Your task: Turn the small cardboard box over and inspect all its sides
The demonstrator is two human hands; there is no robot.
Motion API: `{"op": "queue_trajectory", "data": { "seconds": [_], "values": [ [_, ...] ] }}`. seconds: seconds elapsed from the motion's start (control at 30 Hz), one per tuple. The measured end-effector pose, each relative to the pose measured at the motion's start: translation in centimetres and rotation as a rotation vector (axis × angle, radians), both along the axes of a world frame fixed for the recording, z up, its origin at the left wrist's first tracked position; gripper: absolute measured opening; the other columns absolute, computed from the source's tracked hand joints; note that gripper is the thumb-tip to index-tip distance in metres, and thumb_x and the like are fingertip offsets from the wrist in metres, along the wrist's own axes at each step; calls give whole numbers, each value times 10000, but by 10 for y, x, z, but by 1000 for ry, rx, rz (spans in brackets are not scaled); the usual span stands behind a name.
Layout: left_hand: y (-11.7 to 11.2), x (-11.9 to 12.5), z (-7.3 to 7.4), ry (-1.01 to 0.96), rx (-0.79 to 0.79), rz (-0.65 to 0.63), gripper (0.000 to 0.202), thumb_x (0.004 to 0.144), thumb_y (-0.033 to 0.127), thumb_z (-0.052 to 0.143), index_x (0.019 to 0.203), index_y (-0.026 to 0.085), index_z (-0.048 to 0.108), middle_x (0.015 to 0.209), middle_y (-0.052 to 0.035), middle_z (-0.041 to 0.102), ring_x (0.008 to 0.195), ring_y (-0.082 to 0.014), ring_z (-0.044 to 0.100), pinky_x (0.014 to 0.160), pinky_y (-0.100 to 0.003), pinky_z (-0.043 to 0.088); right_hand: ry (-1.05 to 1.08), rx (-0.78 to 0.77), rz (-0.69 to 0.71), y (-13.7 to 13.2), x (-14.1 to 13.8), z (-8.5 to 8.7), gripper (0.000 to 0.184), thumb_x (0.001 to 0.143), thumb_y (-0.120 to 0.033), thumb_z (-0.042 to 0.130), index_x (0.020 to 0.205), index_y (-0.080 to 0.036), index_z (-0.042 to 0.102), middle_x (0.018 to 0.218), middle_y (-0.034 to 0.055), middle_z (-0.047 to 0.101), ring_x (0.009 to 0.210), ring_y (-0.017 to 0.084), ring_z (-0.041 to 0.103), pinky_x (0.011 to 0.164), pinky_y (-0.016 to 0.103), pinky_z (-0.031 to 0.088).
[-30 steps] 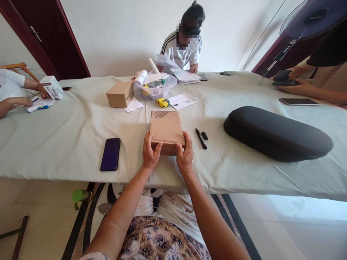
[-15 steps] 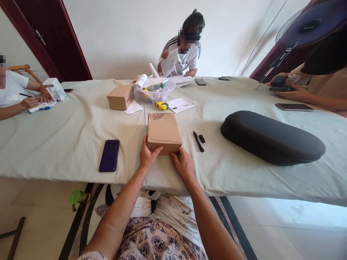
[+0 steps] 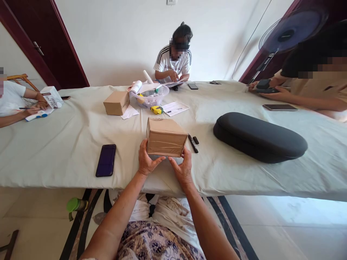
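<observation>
A brown cardboard box [image 3: 166, 143] is tilted between my hands above the cloth, its near side turned up toward me. My left hand [image 3: 148, 160] grips its left lower corner, fingers along the side. At the right lower corner, my right hand [image 3: 183, 167] holds it the same way; the thumbs point inward under the near edge, and some fingers are hidden by the box. Just right of it lie a black marker [image 3: 193, 143] and its cap [image 3: 196, 140]. To the left rests a dark phone [image 3: 106, 160].
A long black case [image 3: 260, 137] lies at right. Farther back stand another cardboard box [image 3: 116, 103], a plastic basin [image 3: 164, 96] of small items, a yellow tape measure [image 3: 156, 110] and an envelope [image 3: 176, 107]. Other people sit around the cloth-covered table [image 3: 67, 144]; a fan [image 3: 287, 34] stands behind.
The cardboard box has been raised and tipped so more of its near side shows. My view has shifted slightly. The person across has lowered the paper to the table.
</observation>
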State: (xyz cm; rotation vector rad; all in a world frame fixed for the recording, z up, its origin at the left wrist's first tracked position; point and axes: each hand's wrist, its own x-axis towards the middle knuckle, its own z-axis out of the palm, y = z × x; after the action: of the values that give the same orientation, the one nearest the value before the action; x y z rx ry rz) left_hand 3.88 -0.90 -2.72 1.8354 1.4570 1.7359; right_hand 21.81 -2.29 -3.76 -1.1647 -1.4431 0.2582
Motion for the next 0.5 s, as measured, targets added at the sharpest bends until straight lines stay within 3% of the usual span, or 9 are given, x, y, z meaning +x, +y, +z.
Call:
{"op": "queue_trajectory", "data": {
  "seconds": [0.27,0.5],
  "values": [
    [-2,4,1,17,-28,31,995,667,690,787,1428,179,401,1370,-213,576,1304,-355,576,1084,-511,473,1,-75,-22,2,-2,-1,738,795,-515,733,1388,-216,412,1285,133,552,1110,272,567,914,450,531],
    [1,2,-2,-30,-89,60,1013,668,714,772,1433,160,406,1391,-231,583,1302,-370,581,1077,-522,472,72,-66,41,3,-3,-3,544,897,-439,622,1375,-221,478,1251,126,587,1027,233,613,830,403,569]
  ]
}}
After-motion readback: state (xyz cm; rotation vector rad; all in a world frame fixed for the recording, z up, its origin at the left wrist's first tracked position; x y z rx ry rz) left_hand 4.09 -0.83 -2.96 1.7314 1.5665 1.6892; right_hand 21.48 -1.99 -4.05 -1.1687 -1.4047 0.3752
